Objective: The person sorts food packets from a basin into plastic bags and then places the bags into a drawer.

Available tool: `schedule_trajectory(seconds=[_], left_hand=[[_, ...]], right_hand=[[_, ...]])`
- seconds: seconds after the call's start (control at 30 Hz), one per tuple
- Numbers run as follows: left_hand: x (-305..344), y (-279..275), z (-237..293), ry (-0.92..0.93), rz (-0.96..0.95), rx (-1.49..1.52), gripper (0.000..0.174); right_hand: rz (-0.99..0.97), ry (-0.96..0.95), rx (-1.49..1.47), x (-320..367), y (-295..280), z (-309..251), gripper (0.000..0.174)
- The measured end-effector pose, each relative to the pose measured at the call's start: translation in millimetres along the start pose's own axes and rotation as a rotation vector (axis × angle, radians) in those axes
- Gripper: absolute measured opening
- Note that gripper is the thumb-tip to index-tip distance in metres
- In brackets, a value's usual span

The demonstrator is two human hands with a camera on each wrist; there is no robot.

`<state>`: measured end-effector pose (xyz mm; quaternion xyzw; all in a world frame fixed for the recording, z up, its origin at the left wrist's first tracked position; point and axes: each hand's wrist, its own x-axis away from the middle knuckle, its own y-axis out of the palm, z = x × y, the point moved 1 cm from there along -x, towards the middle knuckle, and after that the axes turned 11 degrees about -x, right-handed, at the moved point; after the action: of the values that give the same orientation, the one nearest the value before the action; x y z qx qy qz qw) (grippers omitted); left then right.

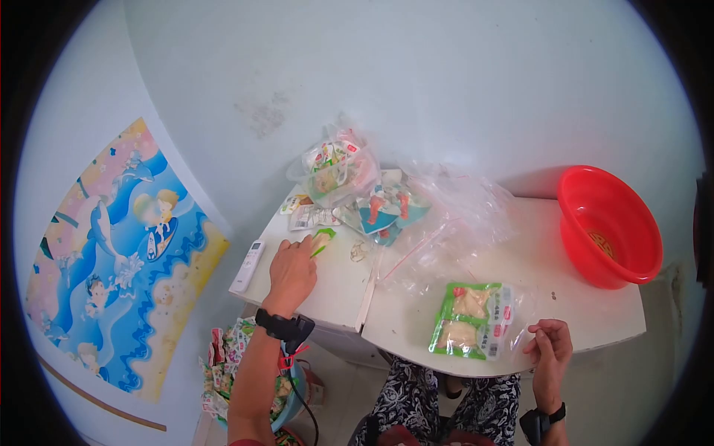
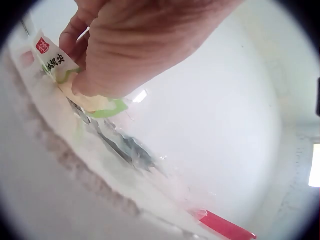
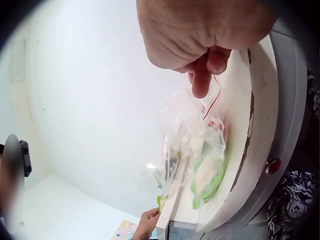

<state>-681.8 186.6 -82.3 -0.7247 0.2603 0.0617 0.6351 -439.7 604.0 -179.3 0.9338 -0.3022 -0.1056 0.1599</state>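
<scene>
On the left part of the white tabletop, my left hand point(image 1: 292, 271) holds a small snack packet point(image 1: 323, 241) with a green edge. In the left wrist view the same packet point(image 2: 102, 106) shows pale contents, and a red logo and dark lettering appear beside the fingers. At the front edge on the right, my right hand point(image 1: 552, 348) has curled fingers, its fingertips pinching the open end of a clear zip bag point(image 1: 523, 316). Inside that bag lie two green-edged packets point(image 1: 468, 320) with pale contents, side by side on the table.
Behind the left hand stands a clear plastic basket point(image 1: 346, 178) of packets, with teal packaging point(image 1: 383, 212) beside it. Empty clear bags point(image 1: 465, 215) spread across the back. A red basin point(image 1: 606, 227) stands right, a white remote point(image 1: 248, 266) left. Below is a tub of packets point(image 1: 230, 357).
</scene>
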Motion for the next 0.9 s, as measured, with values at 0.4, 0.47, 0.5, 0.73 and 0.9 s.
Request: schedule_trajectory(seconds=[0.4,0.47,0.5,0.73,0.9], left_hand=[[48,-54,-8,-0.308,0.233,0.707,0.012],[56,-73,12,-0.355,0.196,1.085,0.012],[60,-80,28,-0.356,0.169,1.288,0.011],[91,-75,171,-0.325,-0.184,2.040,0.010],[108,-61,237,-0.373,-0.445,2.220,0.007]], right_hand=[[-0.012,-0.086,-0.072,1,-5,-3,0.007],[0.008,-0.153,-0.051,10,-2,-16,0.007],[-0.050,-0.157,-0.067,16,5,-22,0.009],[-0.499,-0.131,0.040,32,67,-41,0.039],[-0.318,0.211,-0.478,48,69,-29,0.037]])
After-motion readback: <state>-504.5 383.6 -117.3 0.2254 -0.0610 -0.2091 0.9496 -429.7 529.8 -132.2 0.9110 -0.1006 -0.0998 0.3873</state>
